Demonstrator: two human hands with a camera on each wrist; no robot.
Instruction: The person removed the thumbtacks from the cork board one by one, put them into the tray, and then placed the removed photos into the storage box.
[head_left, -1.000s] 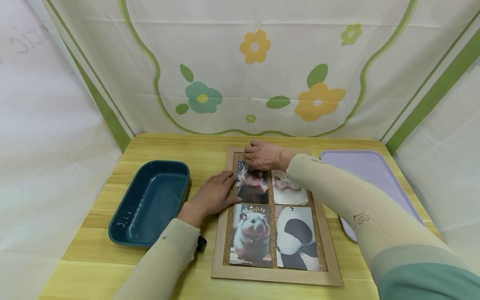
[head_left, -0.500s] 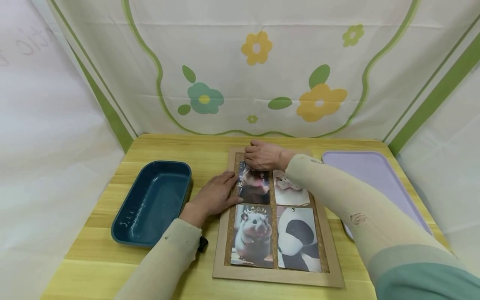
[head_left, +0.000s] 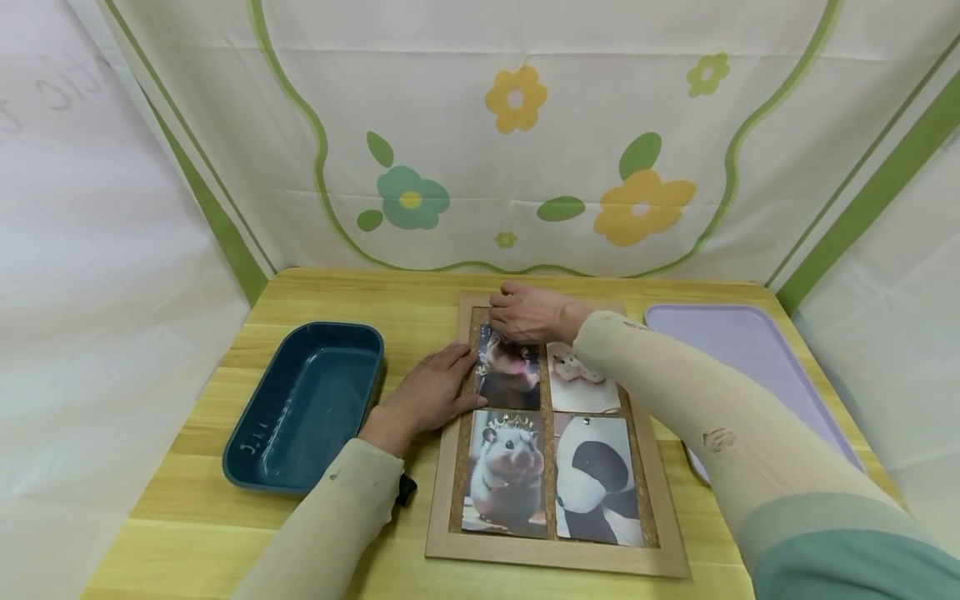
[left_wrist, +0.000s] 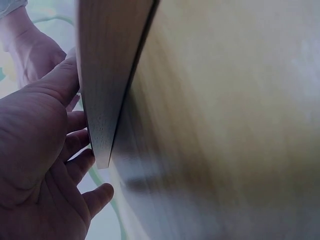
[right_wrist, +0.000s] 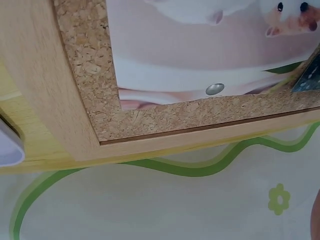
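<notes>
A wood-framed corkboard [head_left: 557, 546] lies on the table with photos on it. My left hand [head_left: 429, 387] rests along its left edge, fingers at the dark hamster photo [head_left: 510, 385]. Over that photo's top edge is my right hand [head_left: 532, 312], fingers bent down to the board; whatever the fingertips hold is hidden, so I cannot tell. Below lie a crowned hamster photo [head_left: 504, 475] and a black-and-white plush photo [head_left: 596, 479], which has a thumbtack [head_left: 586, 422] at its top. A silver thumbtack [right_wrist: 215, 89] sits in the white hamster photo [right_wrist: 165, 75], top right.
On the left stands a dark teal tray [head_left: 307, 408] with raised walls. A lilac tray [head_left: 720, 333] lies at the right, partly under the right forearm. The wooden table [head_left: 360, 292] ends at a flowered white cloth [head_left: 465, 158] behind.
The view shifts slightly. Both hands keep their places on the board, and the photos stay as they were.
</notes>
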